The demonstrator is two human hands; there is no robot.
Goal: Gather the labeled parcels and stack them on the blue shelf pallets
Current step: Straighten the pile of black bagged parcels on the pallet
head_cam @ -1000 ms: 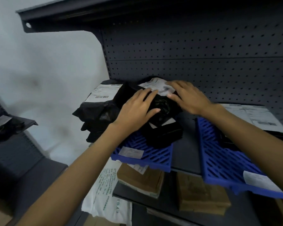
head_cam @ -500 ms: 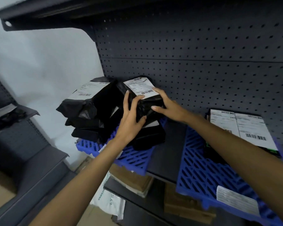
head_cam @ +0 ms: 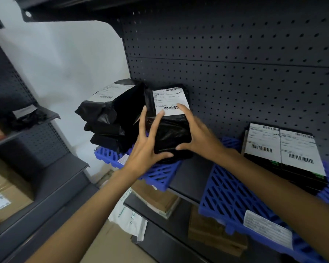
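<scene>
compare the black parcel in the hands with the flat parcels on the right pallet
The held parcel is a crinkled black bag, bulging and tilted against the pegboard; the flat parcels lie level, side by side. The held parcel shows one label, the flat parcels show two. Left hand and right hand grip the held parcel; the flat parcels are untouched. Both carry white barcode labels.

One head-worn wide-angle view looks forward and down, close to a dark perforated metal shelf unit (head_cam: pixel 235 76). Blue slatted plastic pallets (head_cam: pixel 234 198) sit from 12 to 4 o'clock.
</scene>
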